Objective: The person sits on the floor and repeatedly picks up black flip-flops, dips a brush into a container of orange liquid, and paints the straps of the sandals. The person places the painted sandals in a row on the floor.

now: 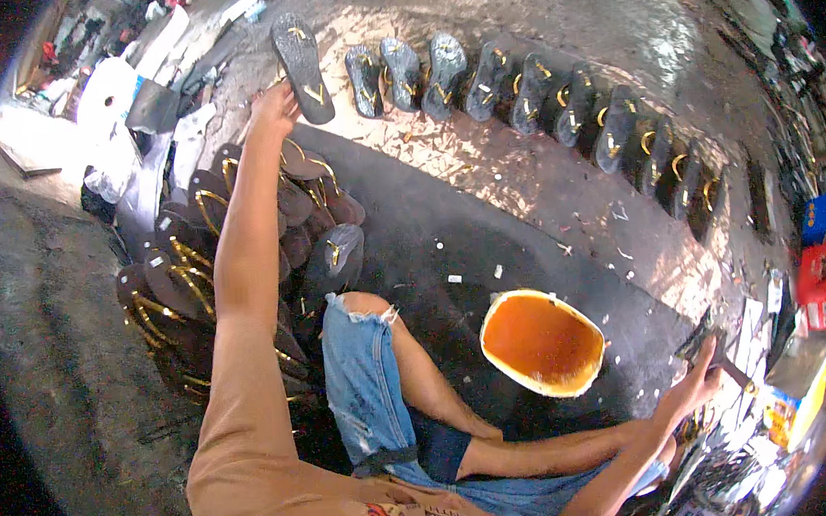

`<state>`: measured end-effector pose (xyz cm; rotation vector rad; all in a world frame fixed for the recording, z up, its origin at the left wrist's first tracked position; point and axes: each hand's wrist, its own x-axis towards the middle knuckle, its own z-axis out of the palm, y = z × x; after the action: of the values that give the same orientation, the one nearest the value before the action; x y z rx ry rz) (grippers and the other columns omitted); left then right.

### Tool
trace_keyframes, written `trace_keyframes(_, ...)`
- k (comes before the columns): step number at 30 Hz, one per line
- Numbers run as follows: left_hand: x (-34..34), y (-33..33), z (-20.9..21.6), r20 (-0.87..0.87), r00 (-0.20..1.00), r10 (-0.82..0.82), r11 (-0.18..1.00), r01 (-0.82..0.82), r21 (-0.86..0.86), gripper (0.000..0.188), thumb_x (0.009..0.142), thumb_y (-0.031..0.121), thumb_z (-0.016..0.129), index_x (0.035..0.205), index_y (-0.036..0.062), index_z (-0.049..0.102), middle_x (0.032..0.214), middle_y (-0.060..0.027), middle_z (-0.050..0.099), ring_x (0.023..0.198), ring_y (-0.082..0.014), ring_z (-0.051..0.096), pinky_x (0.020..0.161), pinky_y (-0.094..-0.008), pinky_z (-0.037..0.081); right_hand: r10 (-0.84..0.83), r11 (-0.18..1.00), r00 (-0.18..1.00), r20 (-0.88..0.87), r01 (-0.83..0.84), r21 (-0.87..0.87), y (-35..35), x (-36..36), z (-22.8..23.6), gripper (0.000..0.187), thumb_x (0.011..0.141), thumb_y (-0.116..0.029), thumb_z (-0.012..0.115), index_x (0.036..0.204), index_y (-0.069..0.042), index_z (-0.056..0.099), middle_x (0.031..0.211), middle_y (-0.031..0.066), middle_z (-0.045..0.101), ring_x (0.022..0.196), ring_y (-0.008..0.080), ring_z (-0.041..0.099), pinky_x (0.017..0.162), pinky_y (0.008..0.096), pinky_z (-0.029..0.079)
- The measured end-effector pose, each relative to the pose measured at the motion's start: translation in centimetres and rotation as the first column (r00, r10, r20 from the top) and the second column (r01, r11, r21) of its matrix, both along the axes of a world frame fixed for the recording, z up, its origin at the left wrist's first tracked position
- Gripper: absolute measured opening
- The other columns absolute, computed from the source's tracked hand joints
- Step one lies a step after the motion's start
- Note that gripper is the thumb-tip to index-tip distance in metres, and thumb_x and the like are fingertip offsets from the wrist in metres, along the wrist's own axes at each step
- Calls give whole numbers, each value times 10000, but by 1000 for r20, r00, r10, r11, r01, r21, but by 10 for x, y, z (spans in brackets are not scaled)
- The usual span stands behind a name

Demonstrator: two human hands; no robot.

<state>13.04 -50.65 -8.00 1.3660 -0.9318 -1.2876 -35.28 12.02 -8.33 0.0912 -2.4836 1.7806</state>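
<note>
My left hand (276,107) is stretched far forward, its fingers closed on the edge of a dark flip-flop (303,71) with gold strap parts, sole side showing. That flip-flop is at the left end of a row of similar dark flip-flops (445,74). Low on the right, my right hand (695,390) is closed round a dark hand tool (734,374) with a short handle; its exact kind is hard to make out. Between my bent legs and the row stands a cut-open pale container (597,349) holding orange-brown liquid.
A heap of dark flip-flops with gold straps (163,273) lies beneath my left arm. A dark mat (409,197) covers the floor ahead, with small white scraps on it. Red boxes (823,285) and loose clutter stand at the right; more clutter lies far left.
</note>
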Motion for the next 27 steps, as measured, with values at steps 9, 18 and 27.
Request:
trace_keyframes(9, -22, -111, -151, 219, 944, 247, 945, -285, 161, 357, 980, 235, 626, 1277, 37, 620, 1175, -116, 679, 1060, -241, 641, 894, -371, 512, 19, 933, 995, -93, 16, 361, -46, 6, -30, 578, 913, -413, 768, 1139, 113, 689, 1114, 199, 719, 977, 232, 654, 930, 377, 521)
trace_keyframes(18, -16, 97, -19, 788, 615, 44, 836, 408, -366, 400, 966, 259, 673, 1297, 37, 640, 1265, -159, 693, 1180, -243, 657, 999, -356, 501, -85, 940, 996, 13, 76, 332, -53, 27, -17, 658, 927, -483, 719, 1189, 118, 659, 1172, 199, 684, 1043, 240, 638, 935, 363, 515)
trace_keyframes(27, 108, 362, -52, 817, 346, -462, 866, 376, 331, 748, 770, 86, 803, 1400, -51, 423, 1300, -285, 608, 1233, -400, 592, 1057, -446, 456, 271, 954, 960, -68, -259, 150, -30, 80, 80, 327, 959, -258, 693, 1089, 42, 701, 987, 124, 727, 857, 169, 662, 820, 317, 538)
